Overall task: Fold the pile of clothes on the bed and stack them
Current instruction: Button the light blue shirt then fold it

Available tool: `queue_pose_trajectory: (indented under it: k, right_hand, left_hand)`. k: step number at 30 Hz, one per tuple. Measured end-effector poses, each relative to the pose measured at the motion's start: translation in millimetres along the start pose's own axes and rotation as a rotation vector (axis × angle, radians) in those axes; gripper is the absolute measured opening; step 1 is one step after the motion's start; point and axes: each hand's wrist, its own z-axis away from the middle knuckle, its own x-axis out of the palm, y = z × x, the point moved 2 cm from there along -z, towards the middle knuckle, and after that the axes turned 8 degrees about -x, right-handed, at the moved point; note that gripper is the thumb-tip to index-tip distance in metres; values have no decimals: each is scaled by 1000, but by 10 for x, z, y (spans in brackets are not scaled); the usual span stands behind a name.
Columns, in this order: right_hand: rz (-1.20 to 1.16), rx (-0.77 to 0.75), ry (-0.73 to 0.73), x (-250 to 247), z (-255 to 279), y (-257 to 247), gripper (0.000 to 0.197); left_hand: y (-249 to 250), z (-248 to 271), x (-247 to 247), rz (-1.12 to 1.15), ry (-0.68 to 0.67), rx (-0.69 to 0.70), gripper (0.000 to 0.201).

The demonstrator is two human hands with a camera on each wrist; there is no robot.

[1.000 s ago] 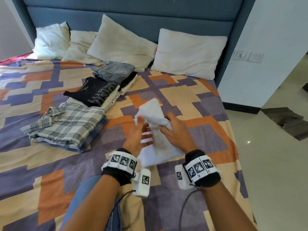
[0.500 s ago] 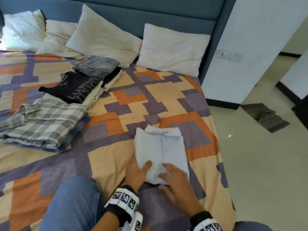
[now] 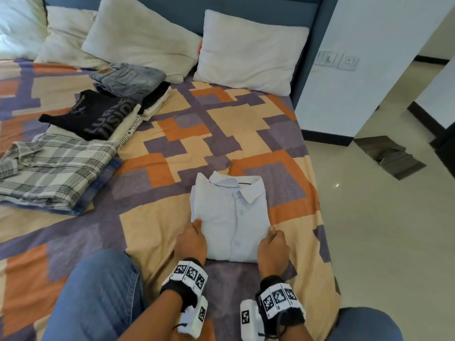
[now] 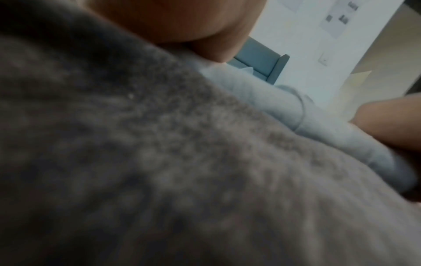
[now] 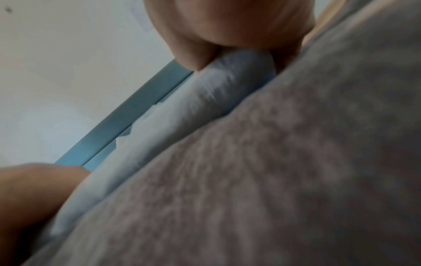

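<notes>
A folded pale blue shirt (image 3: 230, 217) is laid flat on the patterned bedspread (image 3: 157, 222), collar away from the person, near the bed's right edge. Its near left side is gripped by the left hand (image 3: 191, 242), thumb on top, fingers tucked under the edge. Its near right side is gripped by the right hand (image 3: 273, 249) the same way; in the right wrist view the fold of the shirt (image 5: 218, 86) is seen pinched between thumb and fingers. In the left wrist view the shirt edge (image 4: 284, 108) is seen beside the hand, mostly blocked by blurred bedspread.

Well apart, to the left, other folded clothes are laid out: a plaid shirt (image 3: 54, 168) on a stack, a black printed t-shirt (image 3: 98, 114) beyond it, grey jeans (image 3: 128, 78) further back near the pillows (image 3: 248, 55). Knees in blue jeans (image 3: 96, 296) are seen at the bottom. Tagged wristbands (image 3: 189, 274) are worn on both wrists.
</notes>
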Motion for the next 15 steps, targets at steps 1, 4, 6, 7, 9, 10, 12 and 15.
queue_pose_trajectory:
  k: [1, 4, 6, 7, 9, 10, 12, 15]
  right_hand:
    - [3, 28, -30, -4, -17, 16, 44]
    - [-21, 21, -80, -39, -141, 34, 49]
    - [-79, -64, -61, -103, -231, -6, 51]
    - [-105, -108, -54, -129, -268, -48, 50]
    - [-128, -188, -67, -138, -364, -165, 43]
    - [-131, -209, -97, -98, -441, -225, 40]
    - [-125, -197, -192, 12, -605, -348, 35]
    - [-215, -90, -207, 53, -730, -439, 29]
  left_hand:
    - [-2, -20, -13, -19, -8, -27, 52]
    - [32, -86, -71, -40, -18, -97, 50]
    - [103, -104, -169, -80, 53, -120, 44]
    - [162, -111, -221, -143, 102, -98, 47]
    - [293, -162, -241, -268, 149, -19, 59]
    - [359, -236, -202, -291, 119, 2, 66]
    - [480, -422, -96, -236, -20, -42, 74]
    - [558, -620, 16, -155, -80, -57, 57]
